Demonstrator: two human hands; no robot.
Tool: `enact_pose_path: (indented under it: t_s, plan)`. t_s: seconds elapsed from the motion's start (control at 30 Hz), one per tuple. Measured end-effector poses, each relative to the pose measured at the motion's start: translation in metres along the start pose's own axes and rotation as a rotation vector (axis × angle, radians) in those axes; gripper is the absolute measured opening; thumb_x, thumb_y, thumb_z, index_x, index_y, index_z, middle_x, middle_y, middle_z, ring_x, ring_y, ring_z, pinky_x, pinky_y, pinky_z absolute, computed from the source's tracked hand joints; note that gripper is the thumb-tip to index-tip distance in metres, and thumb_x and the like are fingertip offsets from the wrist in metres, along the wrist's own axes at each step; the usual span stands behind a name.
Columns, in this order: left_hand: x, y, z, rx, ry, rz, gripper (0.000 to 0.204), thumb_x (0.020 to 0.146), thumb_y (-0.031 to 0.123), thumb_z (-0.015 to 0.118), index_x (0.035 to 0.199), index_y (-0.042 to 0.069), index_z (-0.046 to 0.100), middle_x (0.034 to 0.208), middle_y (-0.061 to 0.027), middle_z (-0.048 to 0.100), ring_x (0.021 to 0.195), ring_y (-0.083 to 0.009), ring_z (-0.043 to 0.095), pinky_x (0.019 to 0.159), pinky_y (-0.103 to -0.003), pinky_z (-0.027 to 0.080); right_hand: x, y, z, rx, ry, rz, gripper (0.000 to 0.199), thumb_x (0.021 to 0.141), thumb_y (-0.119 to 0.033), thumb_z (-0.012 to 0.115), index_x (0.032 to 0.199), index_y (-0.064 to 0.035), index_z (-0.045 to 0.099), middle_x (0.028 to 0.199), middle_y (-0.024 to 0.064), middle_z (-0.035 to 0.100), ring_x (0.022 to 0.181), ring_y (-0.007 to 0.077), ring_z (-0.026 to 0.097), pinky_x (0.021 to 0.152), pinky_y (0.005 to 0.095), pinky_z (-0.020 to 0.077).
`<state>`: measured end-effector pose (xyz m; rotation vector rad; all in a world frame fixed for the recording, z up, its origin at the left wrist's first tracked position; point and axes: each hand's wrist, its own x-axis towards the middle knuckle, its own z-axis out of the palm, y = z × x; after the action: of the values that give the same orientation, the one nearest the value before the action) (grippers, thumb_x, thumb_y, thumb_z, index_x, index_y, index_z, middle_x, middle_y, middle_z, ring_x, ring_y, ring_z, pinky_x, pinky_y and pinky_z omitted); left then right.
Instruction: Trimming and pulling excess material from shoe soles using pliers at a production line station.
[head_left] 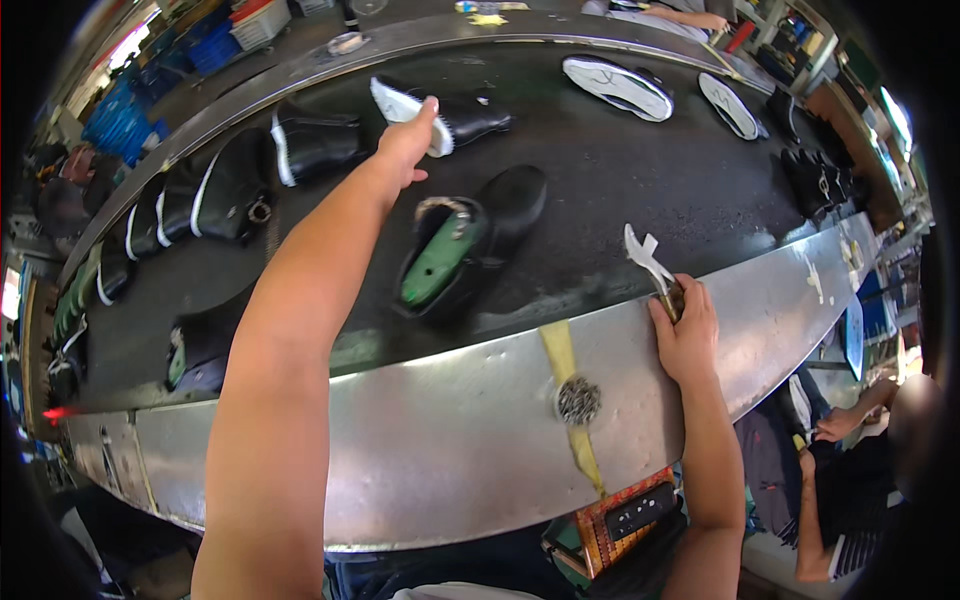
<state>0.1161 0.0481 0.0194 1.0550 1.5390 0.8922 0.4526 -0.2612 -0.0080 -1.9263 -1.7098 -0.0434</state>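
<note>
Fingers of the left hand close on a boot's white sole, far across the belt.
Right hand grips pincers at the bench rim. Boot likely light, sole stiff, upper soft; sole edge looks the sound hold.

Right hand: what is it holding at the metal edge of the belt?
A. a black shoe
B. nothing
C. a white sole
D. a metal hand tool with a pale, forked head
D. The right hand rests on the metal edge with its fingers closed round the handle of a metal tool, whose pale forked head sticks up over the black belt.
</note>
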Motion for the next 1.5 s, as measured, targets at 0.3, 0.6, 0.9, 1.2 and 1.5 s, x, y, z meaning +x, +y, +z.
enact_pose_path:
  t_s: [0.3, 0.6, 0.9, 1.2, 1.5]
  plan:
    - [0.078, 0.003, 0.024, -0.058, 0.140, 0.006, 0.071, 0.089, 0.033, 0.080, 0.138, -0.010, 0.053, 0.129, -0.0232, 0.066, 0.121, -0.0320, 0.063, 0.102, -0.042, 0.049, 0.005, -0.004, 0.006, 0.037, -0.032, 0.006, 0.046, 0.086, -0.021, 0.075, 0.123, -0.0037, 0.056, 0.109, 0.0163, 0.063, 0.102, 0.0375, 0.061, 0.091, 0.0473, 0.0465]
    - [-0.090, 0.044, -0.089, -0.762, -0.183, -0.111, 0.030, 0.102, 0.040, 0.060, 0.116, 0.014, 0.059, 0.110, -0.0070, 0.066, 0.099, -0.0252, 0.063, 0.081, -0.045, 0.047, 0.000, -0.009, -0.003, 0.055, 0.002, 0.014, 0.045, 0.087, -0.023, 0.074, 0.123, -0.0042, 0.056, 0.109, 0.0157, 0.064, 0.104, 0.0364, 0.062, 0.093, 0.0463, 0.0468]
    - [-0.351, -0.023, -0.243, -0.951, -0.388, 0.380, 0.085, 0.097, 0.057, 0.060, 0.158, 0.008, 0.028, 0.156, -0.0157, 0.041, 0.144, -0.0462, 0.035, 0.104, -0.078, 0.032, -0.010, -0.001, 0.000, 0.014, 0.094, -0.059, 0.042, 0.090, -0.024, 0.072, 0.124, -0.0042, 0.057, 0.113, 0.0173, 0.064, 0.107, 0.0394, 0.061, 0.093, 0.0491, 0.0474]
    - [-0.537, -0.168, -0.266, -1.019, -0.711, 0.236, 0.119, 0.069, 0.030, 0.087, 0.162, 0.004, 0.018, 0.159, -0.0271, 0.034, 0.146, -0.0505, 0.034, 0.111, -0.064, 0.041, -0.145, -0.090, -0.036, 0.382, 0.141, -0.005, 0.045, 0.094, -0.019, 0.071, 0.130, 0.0015, 0.054, 0.113, 0.0184, 0.064, 0.102, 0.0293, 0.064, 0.092, 0.0399, 0.0496]
    - [-0.643, -0.289, -0.235, -0.048, -0.954, 0.114, 0.134, 0.073, 0.019, 0.081, 0.162, 0.013, -0.019, 0.168, -0.0234, 0.012, 0.153, -0.0272, 0.022, 0.121, -0.031, 0.016, -0.388, -0.125, -0.046, 0.886, -0.393, 0.282, 0.038, 0.099, -0.019, 0.064, 0.130, -0.0011, 0.051, 0.105, 0.0032, 0.059, 0.094, 0.0110, 0.056, 0.085, 0.0274, 0.0483]
